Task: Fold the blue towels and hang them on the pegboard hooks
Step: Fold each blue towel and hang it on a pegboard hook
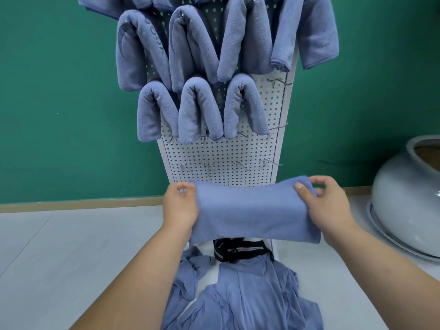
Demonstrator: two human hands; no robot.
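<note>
A folded blue towel (254, 210) is held level in front of the lower part of the white pegboard (221, 153), its far edge just below the lowest row of hooks (241, 166). The left hand (181, 208) grasps the towel's left end, fingers curled behind the cloth. The right hand (331, 206) grasps the right end, thumb pressed on the front and fingers (320, 181) curled over the far edge.

That lowest row of four hooks is bare, as is the strip of board above it. More bare hooks (278, 82) run down the board's right edge. Hung towels (200, 110) fill the upper rows, draped side by side and touching.

Left of the board there is only green wall (59, 103) and pale floor. To the right, a large pale pot (404, 206) sits well apart from the right hand.

The held towel is a smooth, thick band with a rounded near edge. A heap of loose towels (250, 294) lies nearer, beside a black strap (238, 252).
</note>
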